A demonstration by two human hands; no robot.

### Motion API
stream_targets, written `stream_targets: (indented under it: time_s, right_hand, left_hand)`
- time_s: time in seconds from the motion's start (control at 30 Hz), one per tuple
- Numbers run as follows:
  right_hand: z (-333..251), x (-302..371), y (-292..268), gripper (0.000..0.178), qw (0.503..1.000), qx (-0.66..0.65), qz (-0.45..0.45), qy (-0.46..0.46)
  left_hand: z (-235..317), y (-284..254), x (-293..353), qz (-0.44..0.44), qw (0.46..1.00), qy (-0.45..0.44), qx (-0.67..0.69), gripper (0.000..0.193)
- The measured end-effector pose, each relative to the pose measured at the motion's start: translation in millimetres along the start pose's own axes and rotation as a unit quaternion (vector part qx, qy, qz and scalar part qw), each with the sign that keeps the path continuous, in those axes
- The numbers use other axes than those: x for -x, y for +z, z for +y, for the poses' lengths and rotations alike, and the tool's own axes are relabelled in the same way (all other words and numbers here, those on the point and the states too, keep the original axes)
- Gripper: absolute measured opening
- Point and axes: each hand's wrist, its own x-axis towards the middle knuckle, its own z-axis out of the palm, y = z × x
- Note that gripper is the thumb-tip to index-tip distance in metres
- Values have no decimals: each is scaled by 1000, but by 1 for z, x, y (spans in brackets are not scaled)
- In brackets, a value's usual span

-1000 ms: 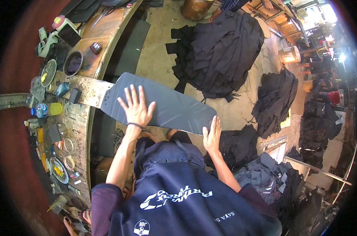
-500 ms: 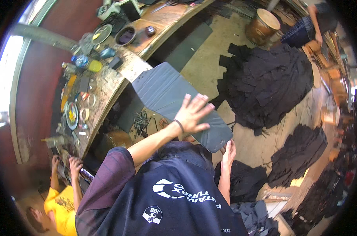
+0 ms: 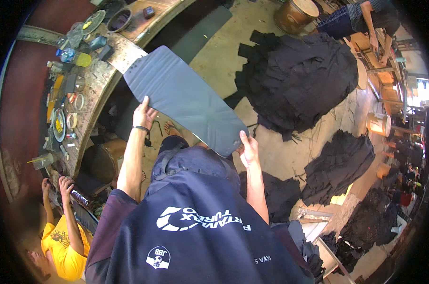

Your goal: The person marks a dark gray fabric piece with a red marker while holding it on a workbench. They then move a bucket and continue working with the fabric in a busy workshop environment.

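Observation:
A long dark-grey flat panel (image 3: 183, 97) with rounded corners and faint creases lies slantwise in front of me. Small holes or marks show near its ends. Its far left end reaches over the edge of the workbench (image 3: 94, 111). My left hand (image 3: 144, 115) is closed on the panel's near edge, thumb on the upper face, other fingers partly hidden. At the near right end, my right hand (image 3: 248, 150) grips the corner, thumb on top and fingers underneath.
A large heap of black cut pieces (image 3: 304, 80) lies on the floor to the right, with smaller stacks (image 3: 340, 165) nearer. Bottles (image 3: 75, 57), tape rolls (image 3: 78, 101) and plates crowd the bench. A person in a yellow shirt (image 3: 65, 248) is at lower left, another person (image 3: 370, 28) at upper right.
My left hand has moved from lying spread on top of the panel to holding its near edge. My right hand now has its thumb over the corner. The view has shifted rightward.

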Motion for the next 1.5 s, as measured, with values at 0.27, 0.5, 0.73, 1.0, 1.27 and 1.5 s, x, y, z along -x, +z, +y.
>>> stream_targets:
  time_s: [0.27, 0.5, 0.73, 1.0, 1.27, 1.5]
  right_hand:
    - [11, 8, -1, 57, 998, 47, 6, 36]
    - [-4, 4, 1, 65, 1000, 20, 13, 0]
    - [-11, 2, 1, 51, 997, 61, 40, 7]
    - [-16, -7, 0, 45, 991, 106, 67, -40]
    - [-51, -33, 47, 39, 844, 372, 268, -278]
    - [-33, -41, 126, 45, 645, 643, 364, -197]
  left_hand:
    - [6, 12, 10, 26, 998, -32, -54, 68]
    - [10, 9, 13, -99, 995, -25, -12, 55]
    - [12, 2, 6, -64, 998, 0, -9, 60]
    - [48, -29, -20, -31, 998, -22, -42, 45]
    - [115, -39, -91, -7, 991, 24, -128, 36]
    - [159, -23, -79, 73, 770, 301, -558, 28]
